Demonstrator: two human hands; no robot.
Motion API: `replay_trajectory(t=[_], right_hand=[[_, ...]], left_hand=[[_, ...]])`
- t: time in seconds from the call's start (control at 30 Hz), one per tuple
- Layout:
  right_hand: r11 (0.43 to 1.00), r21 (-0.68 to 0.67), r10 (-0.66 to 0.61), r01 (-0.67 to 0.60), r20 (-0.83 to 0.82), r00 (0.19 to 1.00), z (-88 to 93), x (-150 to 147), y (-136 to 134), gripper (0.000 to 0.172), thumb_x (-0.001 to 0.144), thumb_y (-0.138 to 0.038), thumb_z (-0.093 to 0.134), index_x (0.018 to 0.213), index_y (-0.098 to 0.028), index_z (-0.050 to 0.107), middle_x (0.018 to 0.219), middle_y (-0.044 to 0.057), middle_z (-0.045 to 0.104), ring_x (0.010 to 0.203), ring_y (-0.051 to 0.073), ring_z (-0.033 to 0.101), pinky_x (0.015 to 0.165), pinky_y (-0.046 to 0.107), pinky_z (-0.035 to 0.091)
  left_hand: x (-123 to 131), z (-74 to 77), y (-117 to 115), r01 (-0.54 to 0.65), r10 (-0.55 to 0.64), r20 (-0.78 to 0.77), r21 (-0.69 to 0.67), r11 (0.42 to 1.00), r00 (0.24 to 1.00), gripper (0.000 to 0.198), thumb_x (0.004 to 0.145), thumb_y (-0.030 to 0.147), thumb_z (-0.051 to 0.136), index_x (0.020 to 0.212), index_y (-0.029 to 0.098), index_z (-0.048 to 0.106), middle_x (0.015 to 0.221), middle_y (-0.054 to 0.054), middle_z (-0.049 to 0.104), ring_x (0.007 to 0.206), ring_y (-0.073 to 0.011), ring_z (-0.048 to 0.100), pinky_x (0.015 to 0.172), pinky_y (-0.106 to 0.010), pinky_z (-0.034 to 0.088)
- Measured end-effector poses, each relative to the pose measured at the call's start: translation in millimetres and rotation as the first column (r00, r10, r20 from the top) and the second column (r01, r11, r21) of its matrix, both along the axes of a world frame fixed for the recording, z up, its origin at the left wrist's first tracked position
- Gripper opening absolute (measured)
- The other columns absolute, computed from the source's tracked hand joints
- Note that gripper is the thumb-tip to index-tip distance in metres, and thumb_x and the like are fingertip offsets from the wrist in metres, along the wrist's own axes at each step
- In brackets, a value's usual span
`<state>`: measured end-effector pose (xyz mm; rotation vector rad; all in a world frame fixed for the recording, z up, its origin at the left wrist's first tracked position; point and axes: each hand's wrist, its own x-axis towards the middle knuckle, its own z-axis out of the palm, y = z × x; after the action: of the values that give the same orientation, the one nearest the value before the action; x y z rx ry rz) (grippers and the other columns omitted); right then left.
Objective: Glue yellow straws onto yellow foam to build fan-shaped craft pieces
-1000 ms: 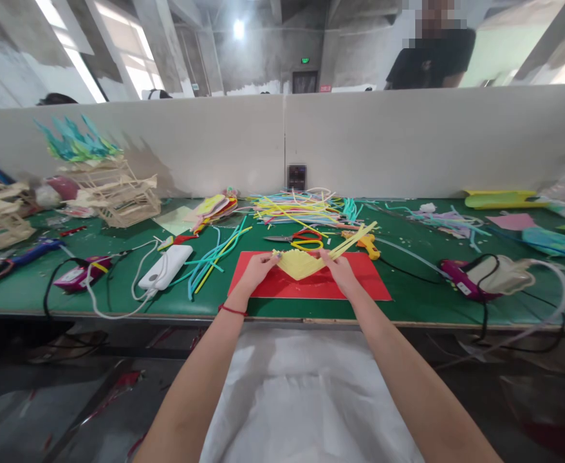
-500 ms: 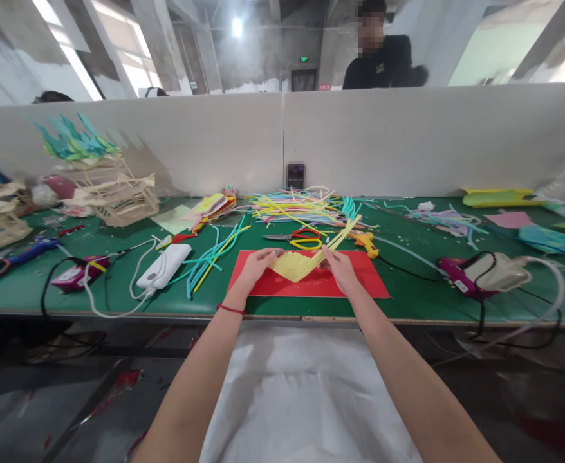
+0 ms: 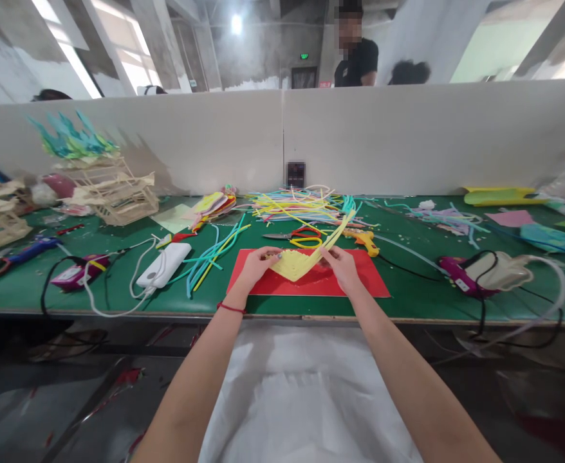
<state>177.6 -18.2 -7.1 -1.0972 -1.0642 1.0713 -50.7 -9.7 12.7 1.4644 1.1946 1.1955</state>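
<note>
A yellow woven piece [image 3: 293, 265], pointed toward me, lies over a red board [image 3: 364, 276] on the table. At its left edge my left hand [image 3: 259, 265] is closed, pinching it between thumb and fingers. My right hand [image 3: 340, 267] grips the right side, where long loose yellow strips [image 3: 341, 230] rise up and to the right. Just beyond the board rest scissors [image 3: 304, 239] with red and yellow handles. A yellow glue gun [image 3: 363, 241] lies behind my right hand.
Behind the scissors is a pile of colored strips [image 3: 296, 207]. To the left are a white power bank [image 3: 166, 265], a purple device [image 3: 78, 275] with cables and a stick model [image 3: 118, 196]. Another purple device [image 3: 463, 276] sits right. A person [image 3: 357, 61] stands beyond the partition [image 3: 190, 141].
The loose yellow strips have swung slightly left and stand more upright. My hands stay in nearly the same places. The person beyond the partition has shifted left.
</note>
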Motion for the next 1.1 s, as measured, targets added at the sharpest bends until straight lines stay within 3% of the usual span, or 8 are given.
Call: replay_trajectory(t=[0.1, 0.2, 0.37, 0.53, 0.67, 0.97, 1.1], right_hand=[[1.0, 0.007, -0.011, 0.011, -0.025, 1.0, 2.4, 0, -1, 0.042, 0.057, -0.054, 0.075, 0.075, -0.017, 0.067, 0.065, 0.002, 0.067, 0.057, 0.015, 0.061, 0.053, 0.027, 0.049], [0.997, 0.037, -0.059, 0.066, -0.174, 0.983, 6.0, 0, 0, 0.042, 0.053, -0.052, 0.078, 0.077, -0.019, 0.066, 0.07, 0.0, 0.068, 0.063, 0.016, 0.062, 0.059, 0.029, 0.052], [0.99, 0.057, -0.097, 0.131, -0.41, 0.907, 8.9, 4, 3, 0.04, 0.052, -0.049, 0.081, 0.073, -0.022, 0.059, 0.069, -0.004, 0.066, 0.067, 0.013, 0.064, 0.065, 0.027, 0.054], [0.986, 0.047, -0.128, 0.161, -0.416, 0.9, 6.5, 9, 6, 0.041, 0.053, -0.05, 0.08, 0.074, -0.024, 0.057, 0.074, -0.003, 0.067, 0.071, 0.014, 0.066, 0.068, 0.027, 0.055], [0.992, 0.077, -0.059, 0.095, -0.373, 0.926, 4.2, 8, 6, 0.037, 0.058, -0.047, 0.078, 0.08, -0.024, 0.06, 0.083, -0.002, 0.069, 0.077, 0.014, 0.067, 0.075, 0.03, 0.056], [0.996, 0.075, -0.021, 0.044, -0.288, 0.957, 4.6, 0, 3, 0.037, 0.056, -0.046, 0.079, 0.079, -0.021, 0.064, 0.08, -0.001, 0.07, 0.077, 0.017, 0.067, 0.075, 0.034, 0.057], [0.996, 0.071, -0.04, 0.059, -0.25, 0.968, 5.5, -2, 1, 0.039, 0.056, -0.047, 0.079, 0.08, -0.02, 0.066, 0.079, 0.0, 0.07, 0.075, 0.017, 0.066, 0.074, 0.034, 0.057]], left_hand=[[-1, -1.2, 0, -0.005, 0.009, 0.126, -0.032, 0.999, 0.992, 0.032, 0.064, 0.032, 0.073, 0.094, 0.019, 0.071, 0.093, -0.005, 0.071, 0.08, -0.0166, 0.062, 0.073, -0.025, 0.047], [1, -2.5, 1, 0.11, -0.047, 0.408, -0.132, 0.985, 0.912, 0.044, 0.071, 0.039, 0.069, 0.11, 0.02, 0.064, 0.096, -0.007, 0.071, 0.084, -0.0178, 0.065, 0.077, -0.029, 0.05], [24, -2.8, 4, 0.316, -0.136, 0.669, -0.155, 0.936, 0.731, 0.037, 0.076, 0.045, 0.065, 0.1, 0.017, 0.065, 0.102, -0.011, 0.071, 0.097, -0.0208, 0.066, 0.092, -0.034, 0.047], [57, 0.3, 0, 0.344, -0.158, 0.666, -0.157, 0.926, 0.729, 0.031, 0.076, 0.039, 0.067, 0.098, 0.017, 0.067, 0.109, -0.011, 0.07, 0.105, -0.0234, 0.063, 0.1, -0.038, 0.043], [73, 3.0, -8, 0.376, -0.221, 0.663, -0.099, 0.921, 0.715, 0.034, 0.069, 0.03, 0.075, 0.098, 0.015, 0.068, 0.115, -0.011, 0.067, 0.109, -0.0262, 0.062, 0.102, -0.042, 0.042], [76, -6.3, -10, 0.193, -0.064, 0.61, -0.148, 0.97, 0.79, 0.052, 0.055, 0.021, 0.082, 0.104, 0.013, 0.065, 0.115, -0.013, 0.067, 0.111, -0.0323, 0.059, 0.096, -0.05, 0.047], [75, -15.7, -2, 0.155, -0.06, 0.549, -0.129, 0.979, 0.834, 0.06, 0.055, 0.02, 0.081, 0.111, 0.014, 0.061, 0.119, -0.013, 0.064, 0.113, -0.0312, 0.058, 0.096, -0.048, 0.048]])
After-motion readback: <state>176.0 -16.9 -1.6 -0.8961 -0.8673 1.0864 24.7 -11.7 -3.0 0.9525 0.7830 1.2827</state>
